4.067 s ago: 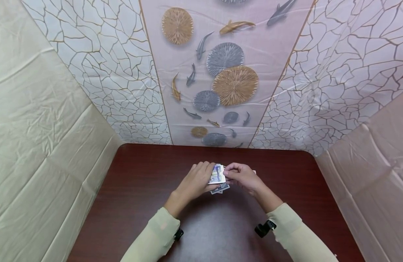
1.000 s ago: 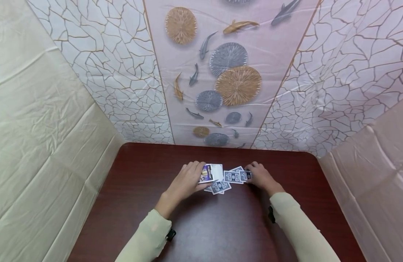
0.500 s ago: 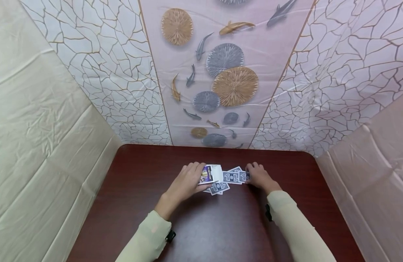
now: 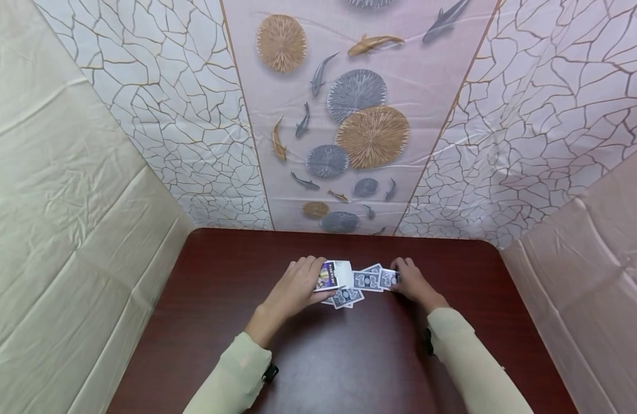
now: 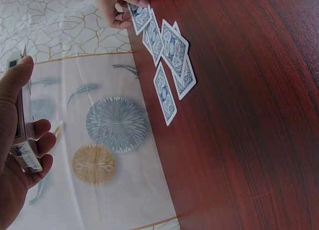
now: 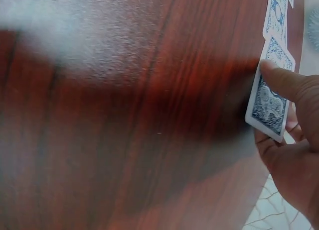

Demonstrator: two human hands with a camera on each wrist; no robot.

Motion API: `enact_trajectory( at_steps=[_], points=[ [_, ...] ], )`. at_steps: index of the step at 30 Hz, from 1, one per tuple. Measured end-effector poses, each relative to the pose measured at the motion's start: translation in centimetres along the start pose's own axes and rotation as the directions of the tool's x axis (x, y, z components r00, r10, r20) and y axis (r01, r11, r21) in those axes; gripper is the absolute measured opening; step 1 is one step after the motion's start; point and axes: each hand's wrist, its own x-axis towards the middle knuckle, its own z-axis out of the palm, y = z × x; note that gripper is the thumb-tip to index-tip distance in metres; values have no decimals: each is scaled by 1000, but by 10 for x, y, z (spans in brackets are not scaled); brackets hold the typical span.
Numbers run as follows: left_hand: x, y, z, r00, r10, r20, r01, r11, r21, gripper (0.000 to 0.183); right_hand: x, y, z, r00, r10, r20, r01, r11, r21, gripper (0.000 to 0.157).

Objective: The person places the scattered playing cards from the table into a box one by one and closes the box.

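Note:
My left hand (image 4: 296,287) grips a playing card box (image 4: 327,276) above the table, its white flap (image 4: 344,272) open toward the right. In the left wrist view the thumb and fingers wrap round the box (image 5: 22,125). Farther right, my right hand (image 4: 414,284) pinches a blue-backed playing card (image 6: 269,109), thumb on its back and fingers beneath; whether more cards lie under it, I cannot tell. Several face-down cards (image 4: 367,280) overlap between the hands, and others (image 4: 346,296) lie just below the box.
A dark red-brown wooden table (image 4: 235,345) lies under both hands. Patterned cloth (image 4: 370,138) with fish and round motifs hangs behind it. Plain pale cloth walls (image 4: 90,230) stand at either side.
Four seconds ago both hands met at the box. Since then my right hand has moved right, and more face-down cards show between. In the last half second the pinched card has tilted slightly.

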Motion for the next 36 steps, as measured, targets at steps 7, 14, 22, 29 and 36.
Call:
enact_trajectory(
  at_steps=[7, 14, 22, 29, 36],
  points=[
    [-1, -1, -2, 1000, -5, 10, 5, 1000, 4, 72, -12, 10, 1, 994, 55, -89, -35, 977, 211, 40],
    [0, 0, -2, 1000, -8, 4, 8, 1000, 2, 72, -20, 16, -4, 989, 117, -94, -70, 914, 399, 40],
    [1, 1, -2, 1000, -19, 13, 19, 1000, -19, 71, -24, 14, -7, 962, 273, -7, -191, 690, 698, 43],
    [2, 2, -1, 1000, -20, 12, 20, 999, -24, 72, -32, 2, -11, 955, 271, 119, -232, 436, 870, 26],
    [2, 3, 1, 1000, -22, 11, 23, 999, -40, 73, -41, -8, -17, 943, 262, 205, -284, 317, 905, 39]
  ],
)
